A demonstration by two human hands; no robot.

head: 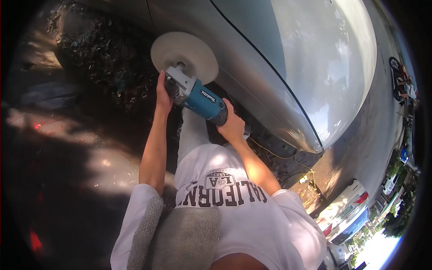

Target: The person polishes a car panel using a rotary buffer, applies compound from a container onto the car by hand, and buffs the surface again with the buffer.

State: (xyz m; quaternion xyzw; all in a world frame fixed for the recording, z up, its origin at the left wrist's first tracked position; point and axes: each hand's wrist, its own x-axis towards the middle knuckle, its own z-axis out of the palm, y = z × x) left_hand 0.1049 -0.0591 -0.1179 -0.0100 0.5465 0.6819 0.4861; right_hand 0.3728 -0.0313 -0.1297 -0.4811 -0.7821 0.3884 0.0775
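Note:
Both hands are on a teal Makita rotary polisher [204, 101] with a grey metal head. My left hand [164, 94] is wrapped round the side of the tool's head, close behind the round pale polishing pad [184, 55]. The pad looks blurred, and its far edge lies against or very near the side of a silver car [236, 81]; contact cannot be told. My right hand [233, 123] grips the dark rear handle of the polisher. A grey terry towel [189, 236] hangs over the front of my white T-shirt.
A yellow cord [270, 152] runs along the ground below the car's corner. Dry leaves and soil [111, 57] lie at upper left, beside shaded pavement. A white car [344, 212] stands at lower right, and a motorcycle [401, 81] is parked at the far right across the road.

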